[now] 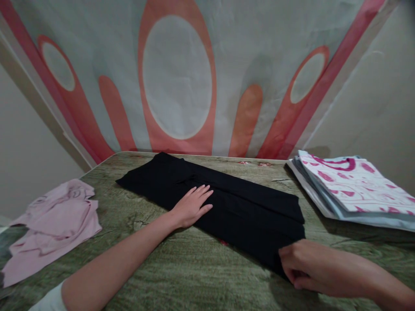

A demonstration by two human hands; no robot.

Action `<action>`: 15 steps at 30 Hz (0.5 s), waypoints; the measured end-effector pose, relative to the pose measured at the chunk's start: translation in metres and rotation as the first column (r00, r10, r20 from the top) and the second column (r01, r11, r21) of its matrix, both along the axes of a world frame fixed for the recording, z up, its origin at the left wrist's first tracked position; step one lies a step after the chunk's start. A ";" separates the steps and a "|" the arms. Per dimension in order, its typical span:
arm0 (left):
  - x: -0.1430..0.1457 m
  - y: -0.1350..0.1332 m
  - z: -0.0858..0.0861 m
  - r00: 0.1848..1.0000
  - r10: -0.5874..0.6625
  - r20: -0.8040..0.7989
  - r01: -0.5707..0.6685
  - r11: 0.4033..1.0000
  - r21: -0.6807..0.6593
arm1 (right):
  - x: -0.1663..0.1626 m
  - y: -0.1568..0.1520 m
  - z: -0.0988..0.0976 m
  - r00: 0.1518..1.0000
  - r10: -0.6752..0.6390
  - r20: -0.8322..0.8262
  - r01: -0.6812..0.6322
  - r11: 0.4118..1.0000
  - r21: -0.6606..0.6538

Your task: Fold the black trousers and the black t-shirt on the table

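A black garment (240,203), folded lengthwise like trousers, lies stretched across the green patterned table (181,268) from the far left to the near right. My left hand (192,206) rests flat on its middle, fingers stretched out and together. My right hand (300,265) is at the garment's near right end, fingers curled and pinching the cloth's edge.
A crumpled pink garment (53,224) lies at the table's left edge. A stack of folded clothes (353,190), white with pink print on top, sits at the right. A wall hanging with orange and red ovals (181,73) covers the wall behind.
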State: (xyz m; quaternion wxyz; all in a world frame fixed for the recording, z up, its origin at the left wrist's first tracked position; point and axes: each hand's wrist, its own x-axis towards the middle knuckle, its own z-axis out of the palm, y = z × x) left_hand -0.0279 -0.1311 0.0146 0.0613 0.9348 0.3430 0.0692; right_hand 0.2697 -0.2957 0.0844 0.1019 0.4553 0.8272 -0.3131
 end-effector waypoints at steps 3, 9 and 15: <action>0.000 0.000 0.000 1.000 -0.002 -0.005 0.002 1.000 -0.003 | 0.006 -0.003 0.003 1.000 -0.022 0.016 0.022 0.999 -0.036; 0.001 0.001 0.001 1.000 -0.017 -0.022 0.017 1.000 0.002 | 0.008 -0.005 -0.002 0.997 -0.028 0.067 0.033 0.996 -0.078; 0.001 -0.002 0.003 0.999 -0.027 -0.018 0.027 1.000 0.013 | 0.019 0.001 -0.005 0.986 -0.168 -0.011 0.167 0.983 -0.075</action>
